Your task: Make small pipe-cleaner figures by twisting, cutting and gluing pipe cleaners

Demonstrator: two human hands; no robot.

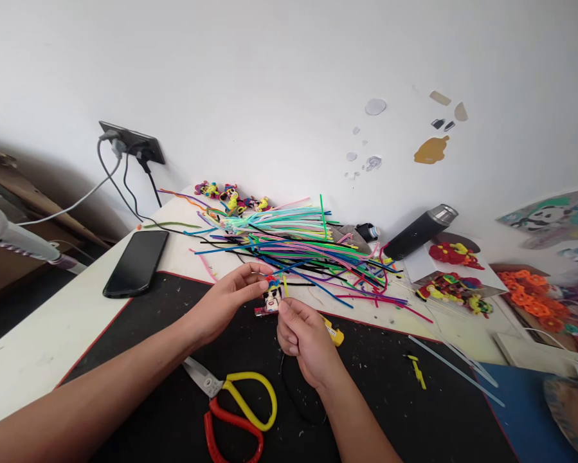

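Note:
Both hands meet over the black mat (389, 411). My left hand (225, 299) pinches a small pipe-cleaner figure (272, 297) with a white face and red and blue top. My right hand (305, 337) is closed just below and right of it, fingertips on the figure's lower edge and a short yellow pipe-cleaner piece (285, 286) beside it. A pile of coloured pipe cleaners (298, 247) lies just beyond the hands.
Scissors (238, 402) with yellow and red handles lie on the mat near my forearms. A black phone (137, 262) rests at left, a black flask (420, 232) at back right. Finished figures (452, 286) and orange pieces (530, 292) sit right. Cables hang from a wall socket (132, 141).

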